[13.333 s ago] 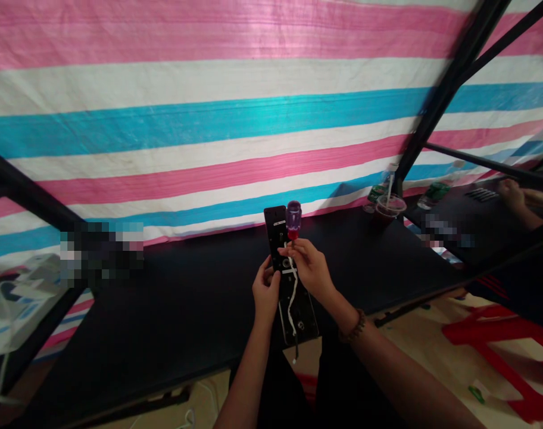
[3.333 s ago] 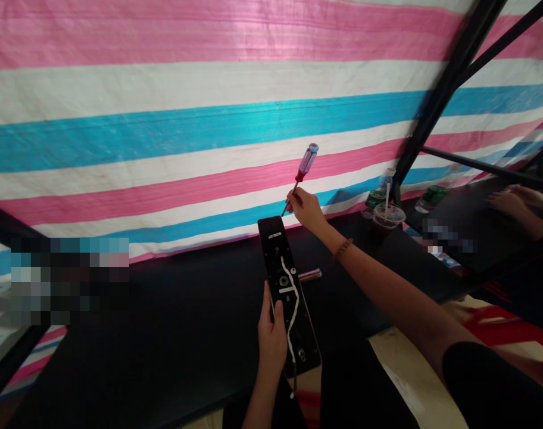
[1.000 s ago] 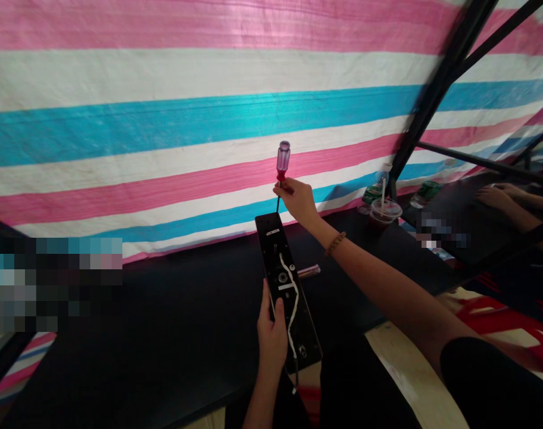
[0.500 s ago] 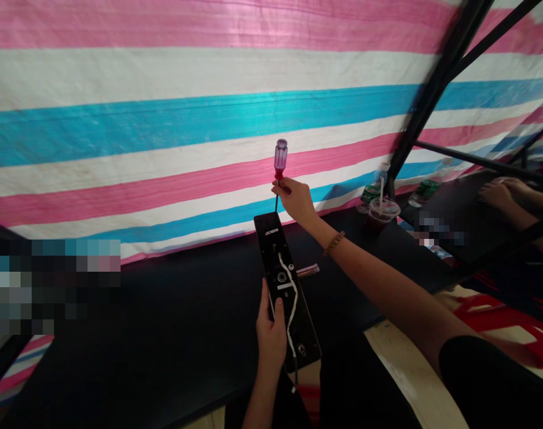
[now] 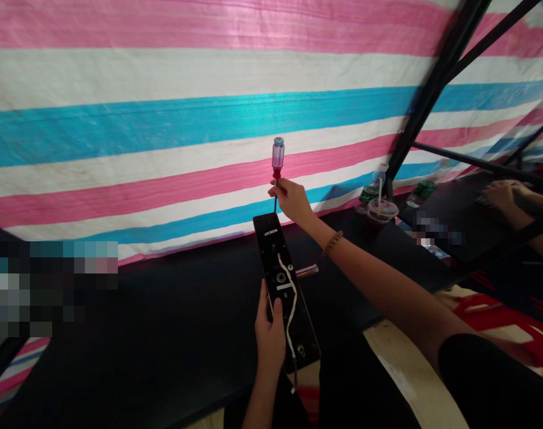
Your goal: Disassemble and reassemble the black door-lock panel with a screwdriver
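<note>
My left hand (image 5: 270, 335) grips a long black panel (image 5: 271, 250) by its left edge, thumb on top. A white cable (image 5: 293, 304) runs along the panel's face, past small fittings and a white label strip. My right hand (image 5: 293, 199) pinches the shaft of a screwdriver (image 5: 278, 153) with a clear purplish handle and red collar. The screwdriver stands nearly upright, its tip at the panel's far right corner; the exact contact is too small to make out. To the right of the panel, a second slim item with a clear pinkish handle (image 5: 308, 271) lies on the black table (image 5: 164, 333).
A lidded plastic cup with a straw (image 5: 381, 211) and a bottle (image 5: 370, 193) stand at the back right. A dark metal frame (image 5: 417, 113) rises beside them. Another person's hands (image 5: 506, 192) rest on the neighbouring table. A striped tarp (image 5: 186, 131) hangs behind.
The screwdriver handle has shifted slightly left and become more upright, its shaft still pinched by my right hand. My left hand keeps its grip on the panel.
</note>
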Demonstrator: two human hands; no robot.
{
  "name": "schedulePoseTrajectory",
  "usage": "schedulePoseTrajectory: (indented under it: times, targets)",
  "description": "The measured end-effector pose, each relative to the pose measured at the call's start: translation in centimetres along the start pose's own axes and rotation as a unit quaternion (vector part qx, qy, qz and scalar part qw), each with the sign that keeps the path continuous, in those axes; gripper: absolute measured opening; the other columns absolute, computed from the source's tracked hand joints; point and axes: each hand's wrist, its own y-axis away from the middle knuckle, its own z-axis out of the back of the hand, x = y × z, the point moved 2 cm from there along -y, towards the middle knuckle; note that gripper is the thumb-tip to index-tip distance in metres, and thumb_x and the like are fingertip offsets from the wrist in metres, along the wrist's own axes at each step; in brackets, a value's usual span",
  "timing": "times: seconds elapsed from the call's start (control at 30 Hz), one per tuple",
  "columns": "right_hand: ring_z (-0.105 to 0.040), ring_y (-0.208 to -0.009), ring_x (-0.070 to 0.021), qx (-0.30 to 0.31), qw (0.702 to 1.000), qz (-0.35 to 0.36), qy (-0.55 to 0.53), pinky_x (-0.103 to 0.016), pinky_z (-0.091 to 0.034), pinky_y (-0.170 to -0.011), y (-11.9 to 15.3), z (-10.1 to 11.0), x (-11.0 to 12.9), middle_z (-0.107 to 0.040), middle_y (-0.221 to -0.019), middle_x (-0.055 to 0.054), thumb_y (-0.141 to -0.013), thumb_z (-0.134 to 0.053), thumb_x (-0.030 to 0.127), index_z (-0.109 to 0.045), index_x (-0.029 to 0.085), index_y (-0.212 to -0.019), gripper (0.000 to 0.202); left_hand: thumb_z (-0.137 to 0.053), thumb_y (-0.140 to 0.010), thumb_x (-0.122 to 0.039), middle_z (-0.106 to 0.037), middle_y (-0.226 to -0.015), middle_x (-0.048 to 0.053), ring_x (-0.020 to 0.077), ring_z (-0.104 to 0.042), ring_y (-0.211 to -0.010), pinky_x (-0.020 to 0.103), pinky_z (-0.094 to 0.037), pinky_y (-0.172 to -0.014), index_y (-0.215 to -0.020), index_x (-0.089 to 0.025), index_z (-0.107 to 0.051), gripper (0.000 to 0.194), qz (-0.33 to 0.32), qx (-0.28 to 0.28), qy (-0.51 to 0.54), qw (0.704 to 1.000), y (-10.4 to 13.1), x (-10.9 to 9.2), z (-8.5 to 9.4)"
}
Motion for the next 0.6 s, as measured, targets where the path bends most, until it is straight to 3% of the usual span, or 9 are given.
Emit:
schedulePoseTrajectory:
  times: [0.37,0.6]
  targets:
    - [-0.073,-0.082,-0.0191,0.011,0.999,0.034,-0.016,-0.033,-0.055,-0.079,0.31,0.09,-0.29,-0.074,-0.083,-0.005,-0.095,-0.048,0.018,-0.06,0.02,-0.098,0.013,-0.061,-0.09,-0.058,-0.055,-0.151,0.009,0.0257,-0.05,-0.14,0.036,-0.039,-0.117,-0.154,-0.025,-0.04,0.074,0.005,0.008,0.006,1.0,0.07,-0.26,0.0]
    - [-0.074,-0.084,-0.0185,0.02,0.999,0.028,-0.011,-0.033,-0.056,-0.081,0.54,0.0,-0.72,-0.075,-0.086,-0.005,-0.097,-0.049,0.02,-0.062,0.021,-0.099,0.013,-0.062,-0.086,-0.065,-0.072,-0.122,0.011,0.0259,-0.071,-0.109,0.036,-0.056,-0.095,-0.154,-0.023,-0.039,0.084,0.022,0.007,0.013,1.0,0.12,-0.41,-0.06]
